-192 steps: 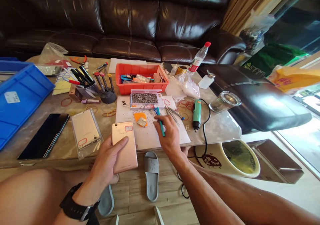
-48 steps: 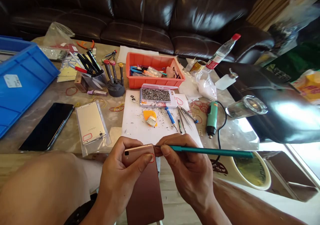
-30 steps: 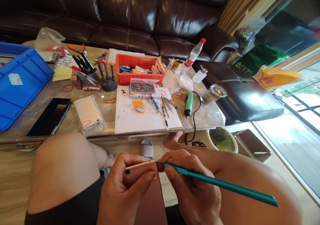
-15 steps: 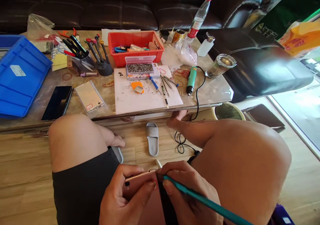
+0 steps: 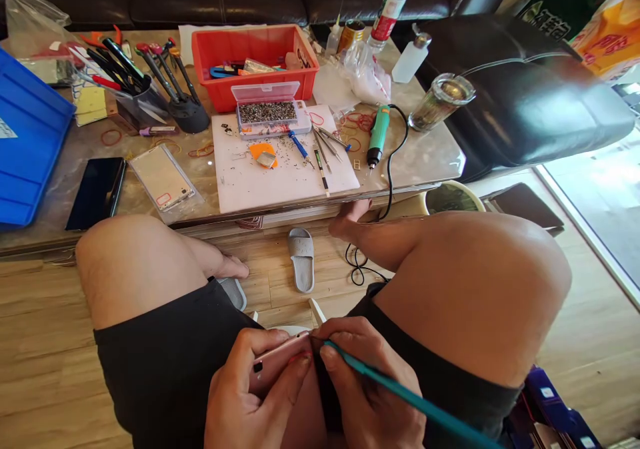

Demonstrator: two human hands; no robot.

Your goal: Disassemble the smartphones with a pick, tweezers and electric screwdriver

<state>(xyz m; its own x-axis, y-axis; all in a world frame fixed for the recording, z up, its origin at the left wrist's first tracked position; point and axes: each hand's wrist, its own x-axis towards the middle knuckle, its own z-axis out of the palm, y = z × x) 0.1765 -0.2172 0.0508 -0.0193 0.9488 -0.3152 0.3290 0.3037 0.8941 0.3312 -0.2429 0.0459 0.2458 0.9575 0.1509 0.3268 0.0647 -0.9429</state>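
My left hand (image 5: 263, 382) is closed around a rose-gold phone (image 5: 305, 409), its back and camera lens turned up. The thumb presses on the back near the top edge, where a small red mark shows. My right hand (image 5: 367, 376) is closed on a slim teal tool (image 5: 400, 390), held like a pen. Its tip is hidden at the fingers, close to the phone's top right corner, so I cannot tell its kind. Both hands are low over the lap, with fingertips almost meeting at that corner.
Beyond my knees a low table bears a red bin (image 5: 255, 56), a screw box (image 5: 270, 111) on a white sheet (image 5: 240, 189), tweezers, and a green electric screwdriver (image 5: 379, 136). A dark phone (image 5: 96, 192) and a blue bin (image 5: 30, 136) stand left. A glass (image 5: 440, 102) is near the right end.
The view has tilted downward and shifted slightly, so the table appears higher. Both hands keep their grip on the phone and the teal tool, with little visible movement.
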